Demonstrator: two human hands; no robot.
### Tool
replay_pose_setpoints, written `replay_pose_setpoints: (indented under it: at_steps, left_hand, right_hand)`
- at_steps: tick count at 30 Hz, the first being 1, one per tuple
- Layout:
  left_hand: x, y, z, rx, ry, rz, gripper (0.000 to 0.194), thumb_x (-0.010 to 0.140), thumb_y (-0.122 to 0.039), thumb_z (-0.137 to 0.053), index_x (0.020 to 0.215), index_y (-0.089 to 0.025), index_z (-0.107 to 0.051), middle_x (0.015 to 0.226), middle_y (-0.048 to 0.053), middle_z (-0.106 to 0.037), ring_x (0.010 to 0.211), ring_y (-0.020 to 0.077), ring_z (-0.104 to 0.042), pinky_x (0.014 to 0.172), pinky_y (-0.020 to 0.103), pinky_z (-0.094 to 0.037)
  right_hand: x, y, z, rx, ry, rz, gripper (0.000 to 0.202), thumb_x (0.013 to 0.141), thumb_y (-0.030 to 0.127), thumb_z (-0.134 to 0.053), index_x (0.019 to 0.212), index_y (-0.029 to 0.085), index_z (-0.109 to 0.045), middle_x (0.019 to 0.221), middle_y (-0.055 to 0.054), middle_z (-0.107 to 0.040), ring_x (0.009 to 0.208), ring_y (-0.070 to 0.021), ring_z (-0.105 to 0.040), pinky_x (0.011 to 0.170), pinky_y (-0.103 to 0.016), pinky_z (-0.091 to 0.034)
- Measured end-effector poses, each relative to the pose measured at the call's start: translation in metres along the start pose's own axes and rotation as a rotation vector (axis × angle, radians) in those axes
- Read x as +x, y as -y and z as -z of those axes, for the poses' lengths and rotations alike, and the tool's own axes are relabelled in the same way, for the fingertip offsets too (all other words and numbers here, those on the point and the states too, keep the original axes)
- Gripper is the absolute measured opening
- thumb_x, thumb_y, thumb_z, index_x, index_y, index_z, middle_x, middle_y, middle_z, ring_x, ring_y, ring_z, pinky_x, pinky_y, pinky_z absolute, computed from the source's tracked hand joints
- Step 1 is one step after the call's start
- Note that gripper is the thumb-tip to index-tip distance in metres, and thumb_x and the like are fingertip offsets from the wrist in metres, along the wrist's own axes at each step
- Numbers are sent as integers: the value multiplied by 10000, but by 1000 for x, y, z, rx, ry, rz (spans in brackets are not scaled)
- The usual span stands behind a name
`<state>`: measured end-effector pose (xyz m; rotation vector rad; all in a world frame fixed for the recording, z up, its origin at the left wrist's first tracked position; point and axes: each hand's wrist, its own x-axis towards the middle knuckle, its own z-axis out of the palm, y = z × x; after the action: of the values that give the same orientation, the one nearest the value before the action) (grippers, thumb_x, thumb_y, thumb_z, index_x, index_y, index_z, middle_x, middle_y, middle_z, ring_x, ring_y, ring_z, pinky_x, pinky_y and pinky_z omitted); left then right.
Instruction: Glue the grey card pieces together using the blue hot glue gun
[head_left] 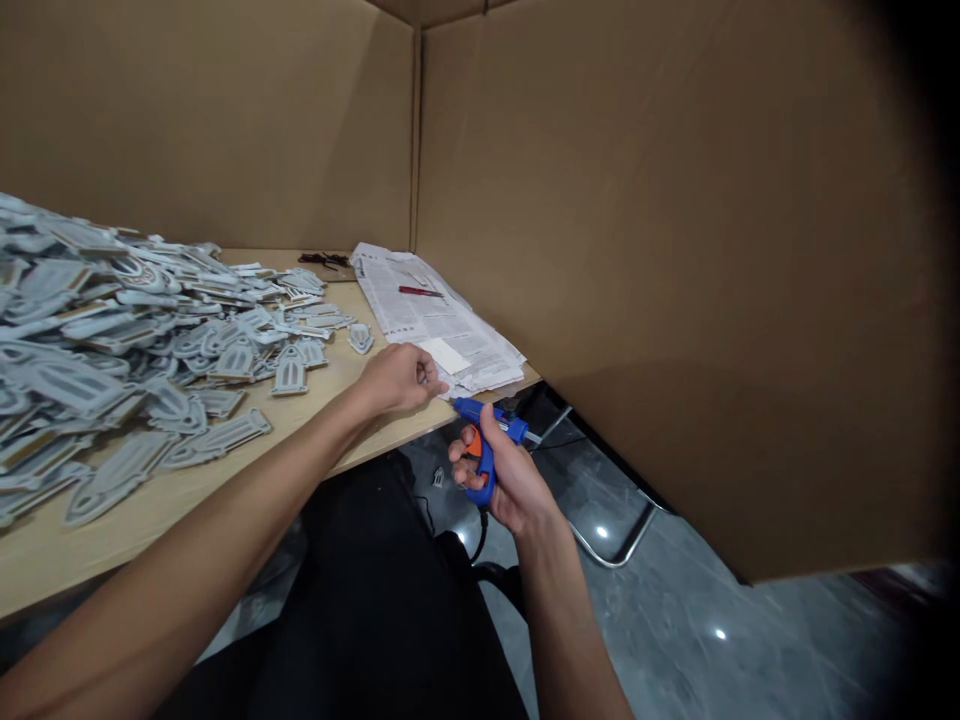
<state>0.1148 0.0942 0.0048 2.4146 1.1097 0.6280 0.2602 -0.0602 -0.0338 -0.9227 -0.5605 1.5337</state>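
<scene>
My right hand (508, 468) is wrapped round a blue hot glue gun (486, 468) with an orange trigger, its nozzle pointing left toward my other hand. A glue stick pokes out of the gun's back and a black cord hangs from its grip. My left hand (409, 378) is closed, its fingers pinched together at the table edge close to the nozzle; what it pinches, if anything, is too small to tell. Just beyond it, a white card (445, 356) lies on sheets of newspaper (427, 310).
A large heap of grey-white, shield-like flat pieces (150, 320) covers the table's left side. On the newspaper rests a red pen (420, 291). Brown cardboard walls (637, 250) rise behind and to the right. Below are a metal chair leg (622, 545) and a tiled floor.
</scene>
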Motion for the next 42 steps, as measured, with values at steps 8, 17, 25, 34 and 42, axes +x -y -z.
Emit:
replay_pose_setpoints:
  at_steps: [8,17,25,34,42]
  left_hand:
    - [0,2,0,18,6,-19,226,769,-411,-722,703,-196,-701,656,24,-662,623,169,-550,591,295,-331]
    - [0,4,-1,19,9,-1,216,771,-414,-724,729,-202,-710,706,32,-684,652,184,-572,602,303,-340]
    - [0,7,-3,-1,-21,3,208,783,-412,-725,715,-216,-711,710,30,-687,647,191,-575,595,308,-319]
    - [-2,6,-3,7,-26,1,198,786,-403,-740,729,-215,-719,718,30,-698,656,190,-585,600,306,-333]
    - [-3,5,-3,6,-17,-8,207,784,-403,-741,735,-204,-713,723,32,-701,653,184,-581,596,301,-326]
  right_hand:
    - [7,-6,14,-175,79,24,611,765,698,-856,833,154,-587,724,-82,-713,529,-177,-700,397,-154,-420]
    - [15,-6,30,-403,204,60,582,847,706,-773,878,149,-608,730,-56,-704,529,-171,-696,403,-175,-446]
    - [25,3,46,-717,327,116,637,948,741,-610,780,129,-664,607,-62,-668,487,-155,-649,438,-203,-462]
    - [25,19,53,-868,385,176,510,959,643,-686,863,144,-643,663,-39,-683,502,-154,-657,456,-206,-491]
    - [22,-5,41,-452,278,74,569,906,717,-706,836,162,-602,713,-55,-701,501,-154,-664,388,-175,-407]
